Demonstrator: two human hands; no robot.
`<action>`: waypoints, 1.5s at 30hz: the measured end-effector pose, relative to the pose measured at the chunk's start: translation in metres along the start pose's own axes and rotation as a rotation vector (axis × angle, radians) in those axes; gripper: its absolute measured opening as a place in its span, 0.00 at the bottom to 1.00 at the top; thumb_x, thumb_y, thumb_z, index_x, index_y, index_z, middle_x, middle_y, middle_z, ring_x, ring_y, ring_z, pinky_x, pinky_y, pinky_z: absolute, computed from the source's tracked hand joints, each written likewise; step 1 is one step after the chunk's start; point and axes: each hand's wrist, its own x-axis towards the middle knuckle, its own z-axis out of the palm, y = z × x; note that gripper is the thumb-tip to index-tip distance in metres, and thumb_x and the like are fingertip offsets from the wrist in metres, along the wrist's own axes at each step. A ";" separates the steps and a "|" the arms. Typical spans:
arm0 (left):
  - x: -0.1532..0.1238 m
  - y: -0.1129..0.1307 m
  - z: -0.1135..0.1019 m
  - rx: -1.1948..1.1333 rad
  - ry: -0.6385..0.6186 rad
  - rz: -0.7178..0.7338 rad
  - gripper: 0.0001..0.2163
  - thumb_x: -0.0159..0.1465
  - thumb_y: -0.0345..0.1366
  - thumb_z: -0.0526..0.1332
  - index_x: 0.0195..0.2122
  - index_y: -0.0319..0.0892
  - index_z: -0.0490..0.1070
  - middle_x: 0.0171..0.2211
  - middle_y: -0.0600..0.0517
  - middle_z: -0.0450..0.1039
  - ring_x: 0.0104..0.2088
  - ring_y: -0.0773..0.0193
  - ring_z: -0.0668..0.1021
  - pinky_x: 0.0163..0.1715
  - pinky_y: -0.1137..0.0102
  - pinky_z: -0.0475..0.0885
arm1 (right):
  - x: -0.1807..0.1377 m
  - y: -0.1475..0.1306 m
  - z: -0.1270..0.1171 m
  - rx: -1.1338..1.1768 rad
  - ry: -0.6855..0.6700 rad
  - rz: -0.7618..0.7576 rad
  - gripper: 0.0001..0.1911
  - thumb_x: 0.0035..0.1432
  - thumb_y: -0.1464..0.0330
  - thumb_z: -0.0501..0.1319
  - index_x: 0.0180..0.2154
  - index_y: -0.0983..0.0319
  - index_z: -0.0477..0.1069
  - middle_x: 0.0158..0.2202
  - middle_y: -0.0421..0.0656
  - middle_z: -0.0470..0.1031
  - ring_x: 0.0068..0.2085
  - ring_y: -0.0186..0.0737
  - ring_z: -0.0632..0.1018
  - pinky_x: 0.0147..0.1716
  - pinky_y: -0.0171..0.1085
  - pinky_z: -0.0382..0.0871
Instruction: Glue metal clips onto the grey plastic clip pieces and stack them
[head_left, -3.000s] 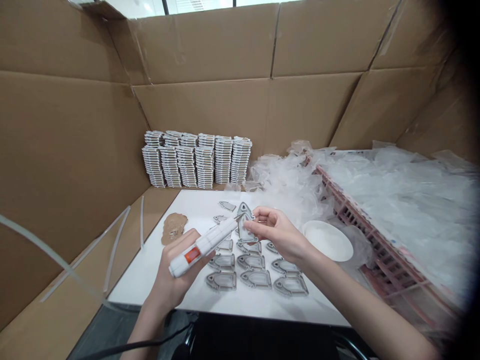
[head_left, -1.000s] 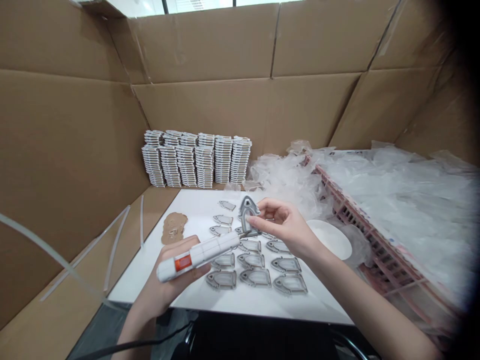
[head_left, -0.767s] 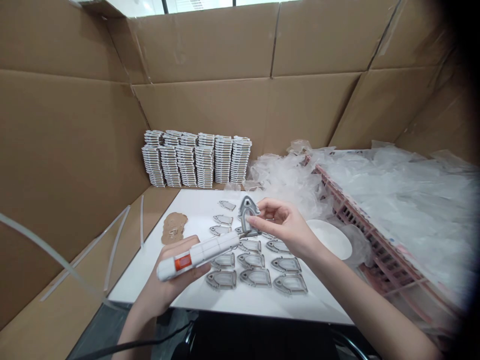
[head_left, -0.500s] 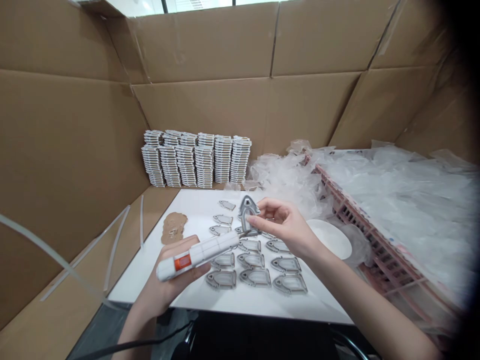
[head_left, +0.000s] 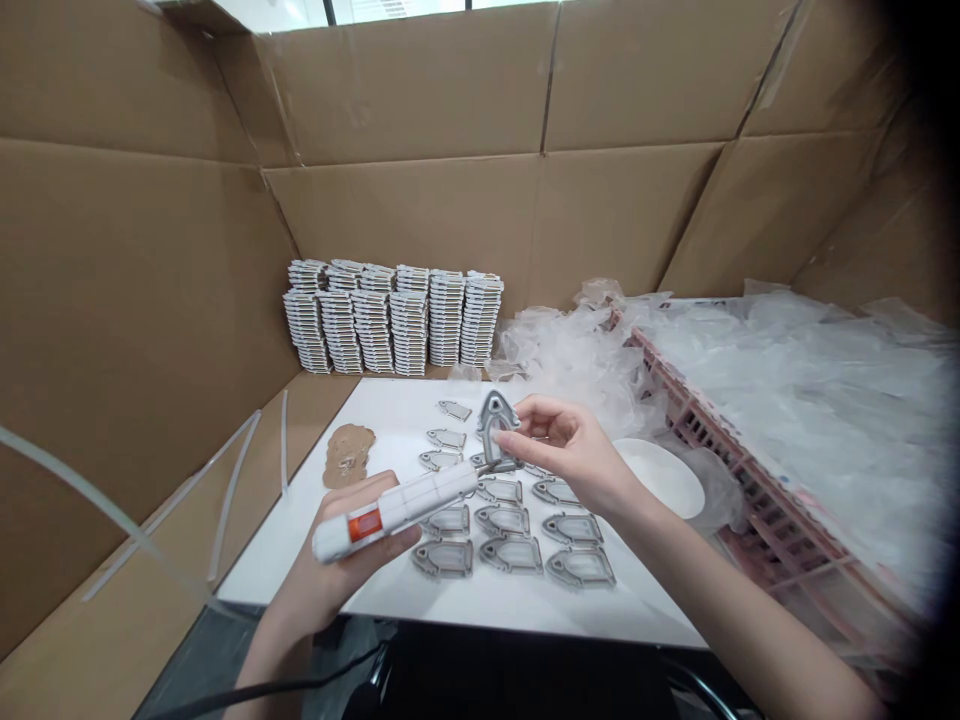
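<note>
From my distance I see the left hand closed around the white glue gun; the right hand pinches the grey frame, raised above the white tabletop. The nozzle is at the frame's lower end; whether they touch, I cannot tell. I think slow, even strokes and a steady pinch serve best here.

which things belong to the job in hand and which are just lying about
Seemingly in use:
white tool, in the left hand
grey frame, in the right hand
similar frames, in rows
possibly the stacks

Seemingly lying about:
brown patch
pale strips
clear plastic
white bowl
pink crate
</note>
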 end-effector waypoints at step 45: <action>-0.017 -0.011 -0.016 -0.147 -0.459 -0.050 0.14 0.58 0.46 0.62 0.26 0.42 0.62 0.26 0.54 0.65 0.27 0.65 0.66 0.28 0.72 0.59 | 0.142 0.106 -0.082 -1.472 -0.310 0.316 0.14 0.46 0.71 0.69 0.38 0.63 0.79 0.40 0.46 0.80 0.39 0.41 0.78 0.33 0.31 0.66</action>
